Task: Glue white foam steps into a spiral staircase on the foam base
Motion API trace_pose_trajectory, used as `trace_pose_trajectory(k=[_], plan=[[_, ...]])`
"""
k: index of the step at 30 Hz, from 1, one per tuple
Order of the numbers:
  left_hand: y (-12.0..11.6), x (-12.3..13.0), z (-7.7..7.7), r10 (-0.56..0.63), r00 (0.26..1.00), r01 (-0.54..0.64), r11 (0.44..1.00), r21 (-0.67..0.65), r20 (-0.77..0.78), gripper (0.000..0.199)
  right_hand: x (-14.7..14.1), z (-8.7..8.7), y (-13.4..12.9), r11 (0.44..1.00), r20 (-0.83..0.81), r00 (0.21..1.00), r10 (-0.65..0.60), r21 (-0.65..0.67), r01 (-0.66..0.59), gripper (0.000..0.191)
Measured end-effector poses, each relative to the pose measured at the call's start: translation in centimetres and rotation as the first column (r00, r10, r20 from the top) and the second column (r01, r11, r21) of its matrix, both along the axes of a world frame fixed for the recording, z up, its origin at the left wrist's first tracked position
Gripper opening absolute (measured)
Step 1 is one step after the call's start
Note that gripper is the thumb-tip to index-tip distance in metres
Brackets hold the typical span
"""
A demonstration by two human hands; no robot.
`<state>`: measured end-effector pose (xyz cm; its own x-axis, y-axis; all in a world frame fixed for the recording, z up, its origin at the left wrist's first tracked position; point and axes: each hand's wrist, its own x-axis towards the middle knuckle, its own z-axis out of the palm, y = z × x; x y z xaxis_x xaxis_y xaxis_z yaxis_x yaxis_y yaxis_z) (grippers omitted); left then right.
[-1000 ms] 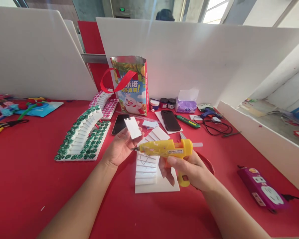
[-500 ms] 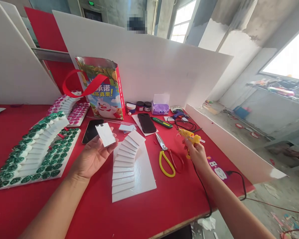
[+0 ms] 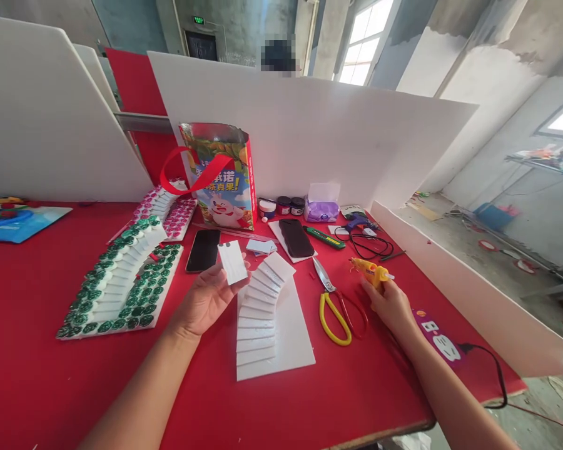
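Between the thumb and fingers of my left hand (image 3: 211,297) is a small white foam board piece (image 3: 232,261), held up over the table. My right hand (image 3: 389,306) grips a yellow hot glue gun (image 3: 371,270), its nozzle pointing left. Below and between my hands lies a white foam board base (image 3: 295,337) bearing a curved row of overlapping white strips, like steps (image 3: 257,325). Scissors (image 3: 333,306) with one yellow and one red handle lie open right of the base. Several small white pieces (image 3: 261,246) rest behind it.
Two decorated stair models, one green (image 3: 122,275) and one pink (image 3: 181,215), stand at left near a printed bag (image 3: 225,181). Two phones (image 3: 203,250), a green utility knife (image 3: 326,237), jars (image 3: 284,205), purple tissues (image 3: 321,209) and a black cable (image 3: 370,244) lie farther back.
The view has swung left, so the scene sits farther right. Both hands keep their hold, and the white piece is now nearer the top of the curved strips.
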<state>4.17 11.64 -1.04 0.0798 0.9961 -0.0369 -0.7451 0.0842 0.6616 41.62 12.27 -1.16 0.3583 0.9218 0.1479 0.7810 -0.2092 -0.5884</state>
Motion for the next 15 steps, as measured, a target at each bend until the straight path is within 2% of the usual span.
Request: trace_pose_trajectory(k=[4, 9, 12, 14, 15], plan=[[0.1, -0.2, -0.6, -0.016, 1.0, 0.016, 1.0, 0.004, -0.002, 0.044, 0.0, 0.8, -1.4, 1.0, 0.075, 0.997, 0.022, -0.011, -0.021, 0.048], [0.0, -0.3, -0.3, -0.015, 0.998, 0.016, 0.999, 0.032, -0.053, 0.029, 0.4, 3.0, -6.4, 0.997, 0.175, 0.981, 0.078, -0.019, -0.076, 0.059], [-0.5, -0.4, 1.1, -0.031, 0.974, 0.059, 0.991, 0.121, -0.224, 0.027, -0.8, 5.6, -9.0, 0.988, 0.159, 0.98, 0.119, 0.075, -0.133, 0.049], [-1.1, -0.4, 2.7, -0.043, 0.9, 0.142, 0.97, 0.199, -0.433, 0.027, -2.7, 7.4, -9.6, 0.966, 0.101, 0.977, 0.188, 0.161, -0.202, 0.04], [-1.4, -0.4, 3.6, -0.045, 0.832, 0.203, 0.952, 0.228, -0.553, 0.026, -4.0, 8.2, -9.7, 0.947, 0.089, 0.969, 0.229, 0.208, -0.243, 0.035]])
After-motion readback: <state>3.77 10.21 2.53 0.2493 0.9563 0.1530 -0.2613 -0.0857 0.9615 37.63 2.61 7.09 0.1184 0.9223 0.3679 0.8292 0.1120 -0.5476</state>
